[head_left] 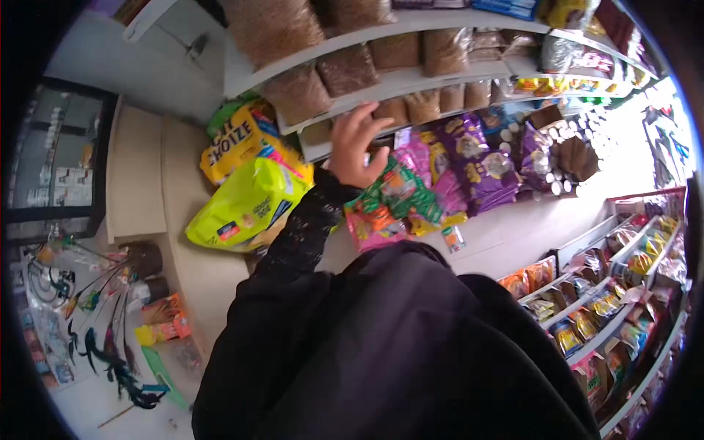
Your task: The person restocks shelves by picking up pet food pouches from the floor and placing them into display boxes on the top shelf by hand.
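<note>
Packets (347,70) on shelves (345,42) ahead, sacks (249,209) left, racks (600,341) right

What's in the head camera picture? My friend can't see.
A person's left hand, in a black sleeve, is raised near shelves of plastic bags. Colourful packets lie nearby, with a lime-green bag left of them.
</note>
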`<state>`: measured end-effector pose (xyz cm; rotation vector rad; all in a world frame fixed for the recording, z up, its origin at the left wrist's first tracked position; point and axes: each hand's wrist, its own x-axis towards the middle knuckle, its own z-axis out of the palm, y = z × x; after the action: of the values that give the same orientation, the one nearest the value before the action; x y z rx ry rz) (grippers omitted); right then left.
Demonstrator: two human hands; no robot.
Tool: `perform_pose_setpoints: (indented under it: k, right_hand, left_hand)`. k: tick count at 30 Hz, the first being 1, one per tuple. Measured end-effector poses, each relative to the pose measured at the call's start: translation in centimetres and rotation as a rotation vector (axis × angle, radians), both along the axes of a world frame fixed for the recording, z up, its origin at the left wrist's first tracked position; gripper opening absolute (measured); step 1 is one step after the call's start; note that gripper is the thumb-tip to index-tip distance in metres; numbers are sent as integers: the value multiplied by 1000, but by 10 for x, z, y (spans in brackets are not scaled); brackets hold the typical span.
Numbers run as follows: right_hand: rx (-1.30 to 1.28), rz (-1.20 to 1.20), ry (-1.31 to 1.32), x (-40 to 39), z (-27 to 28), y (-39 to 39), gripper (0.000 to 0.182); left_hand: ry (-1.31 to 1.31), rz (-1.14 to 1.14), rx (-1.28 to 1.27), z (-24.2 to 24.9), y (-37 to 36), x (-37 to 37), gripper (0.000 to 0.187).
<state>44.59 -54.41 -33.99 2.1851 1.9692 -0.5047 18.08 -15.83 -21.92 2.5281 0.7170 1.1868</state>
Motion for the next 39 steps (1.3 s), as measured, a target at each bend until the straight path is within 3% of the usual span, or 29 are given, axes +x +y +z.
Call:
perform_pose_setpoints:
  k: [10,14,18,20,22,24,26,28,31,34,38,39]
  right_hand:
    - [92,-131,-124,10,-23,-5,38]
    - [144,-157,-161,45,-45,4,39]
    - [168,-171,-170,92,-85,15,40]
    - [140,-496,149,128,-129,40,45]
    - [-49,-928,602,157,-166,78,37]
    - [14,-1216,1002,171,-219,100,33]
    - [-86,-1312,1107,170,-250,130,31]
    - [-8,-1102,1075,159,-291,148,23]
    - [-84,-927,1000,147,-341,174,21]
    - [-154,-1021,1016,136,-376,202,22]
    - [-27,-865,840,120,-479,204,23]
    - [-75,-894,791,113,-467,215,26]
  left_hand:
    - [67,-85,-211,-40,-2,-11,34]
    - [67,-103,-308,-80,-2,11,33]
    - [130,-70,-579,-137,-10,47,28]
    - [228,-68,-783,-173,-11,67,27]
    - [293,-84,-899,-210,-16,85,28]
    - [356,-54,-1050,-249,-23,108,27]
    - [391,-39,-1130,-295,-26,129,27]
    - [299,4,-1308,-347,-39,144,27]
    - [310,42,-1355,-423,-53,161,27]
    - [347,77,-1418,-479,-70,163,27]
    - [448,103,-1459,-526,-72,164,26]
    - [479,120,-1437,-529,-72,165,25]
